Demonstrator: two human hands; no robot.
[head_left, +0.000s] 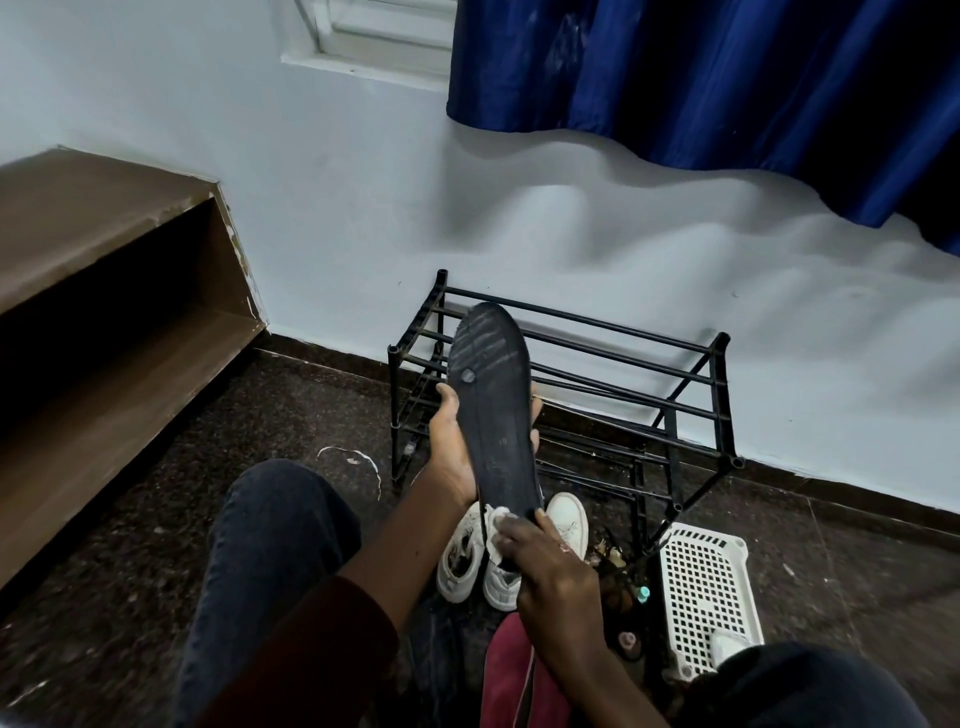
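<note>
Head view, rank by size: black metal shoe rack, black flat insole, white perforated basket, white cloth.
1. black metal shoe rack
2. black flat insole and white perforated basket: alike, insole nearer, unranked
3. white cloth

We record one head-worn wide-angle view, facing forward and down, set close above the flat black shoe sole.

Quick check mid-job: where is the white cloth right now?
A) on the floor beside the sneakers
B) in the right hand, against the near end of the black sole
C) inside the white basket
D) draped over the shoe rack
B: the right hand presses the white cloth to the near end of the black sole, which the left hand holds up.
</note>
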